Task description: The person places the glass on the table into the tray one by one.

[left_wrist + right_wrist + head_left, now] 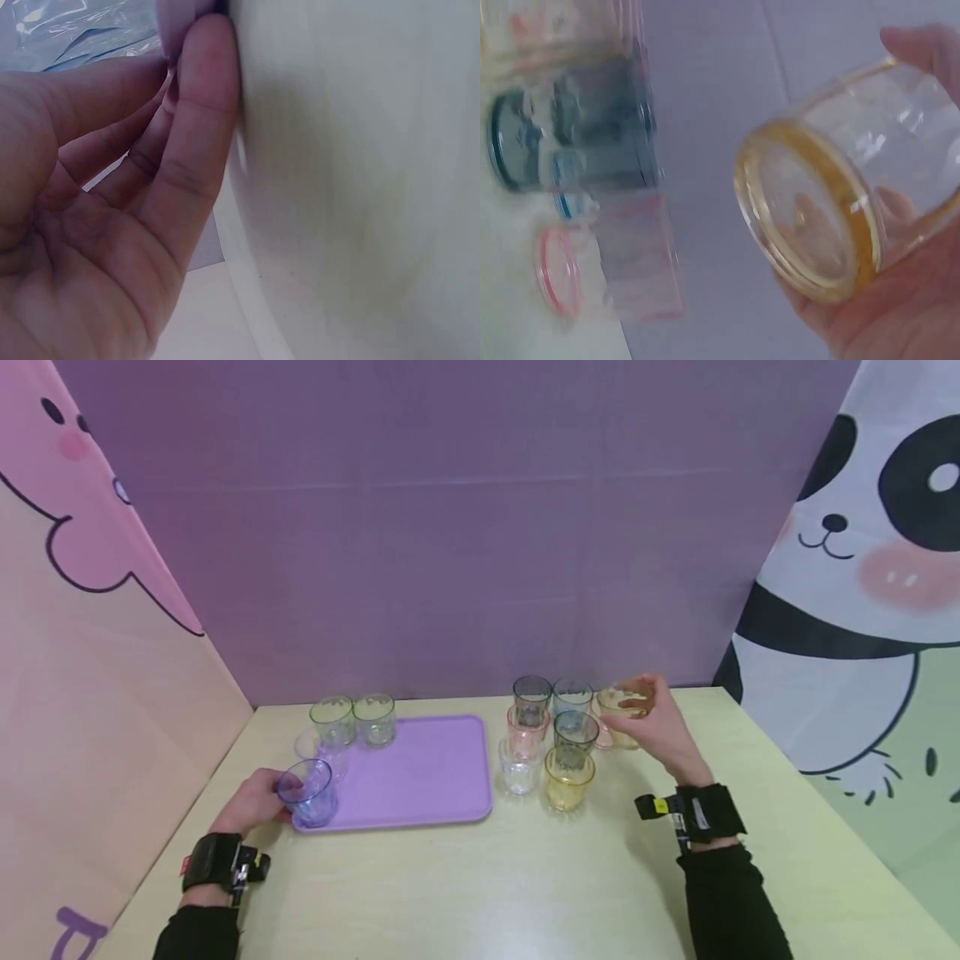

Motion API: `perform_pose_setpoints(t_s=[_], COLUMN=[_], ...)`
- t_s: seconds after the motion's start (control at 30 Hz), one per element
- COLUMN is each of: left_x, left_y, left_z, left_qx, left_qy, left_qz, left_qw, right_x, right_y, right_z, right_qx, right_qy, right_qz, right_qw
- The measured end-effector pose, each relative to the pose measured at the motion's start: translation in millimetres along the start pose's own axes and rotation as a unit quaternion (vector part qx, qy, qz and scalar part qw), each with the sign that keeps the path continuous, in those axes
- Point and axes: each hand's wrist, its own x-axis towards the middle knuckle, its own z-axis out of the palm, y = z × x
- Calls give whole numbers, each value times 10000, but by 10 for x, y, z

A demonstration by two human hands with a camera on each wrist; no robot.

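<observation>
My left hand (258,802) is at the front left corner of a purple tray (420,810), pinching the tray's rim (180,26) between thumb and fingers. Just beside it on the tray stands a blue glass (309,802). At the right, my right hand (660,727) grips a clear glass with an amber tint (802,217). Its base shows whole in the right wrist view, off the table. A pink glass (637,262) and a dark grey-blue glass (604,127) stand near it.
Two greenish glasses (375,722) and a pale purple one (337,762) stand along the tray's left and back. Right of the tray, several glasses cluster, with a yellow glass (568,789) and a clear glass (519,772) in front. A purple backdrop (465,568) rises behind the table.
</observation>
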Motion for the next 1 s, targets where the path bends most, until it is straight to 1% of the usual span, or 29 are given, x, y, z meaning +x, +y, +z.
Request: perform_pose_setpoints(t_s=[0.13,0.27,0.33,0.47,0.6,0.7,0.83,1.0], left_x=[1,4,7,8,9,17,26,19], left_y=[0,4,5,-1,-3,0,2,-13], left_z=[3,4,0,-5,-4,0,-5,-23], left_qx=[-58,-107,-107,-141,-190,-167,-165,-113], left_qy=[-19,-24,-14,-19,-45,-43,-20,-11], left_qz=[-4,-29,-49,-88,-101,-41,-37,-15], left_qw=[10000,9999,9999,9999,9998,9998,9999,9999], right_x=[8,29,41,50,73,100,132,173], right_y=[-42,-108,-152,-283,-450,-575,-698,-751], right_z=[142,307,409,620,827,982,1183,1431], right_qx=[288,567,672,972,1365,1595,1665,1645], right_qy=[134,52,-57,-292,-544,-742,-921,-1030], right_qz=[-49,-117,-160,-95,-53,-126,-331,-562], right_qw=[9995,9983,9976,9948,9891,9843,9812,9794])
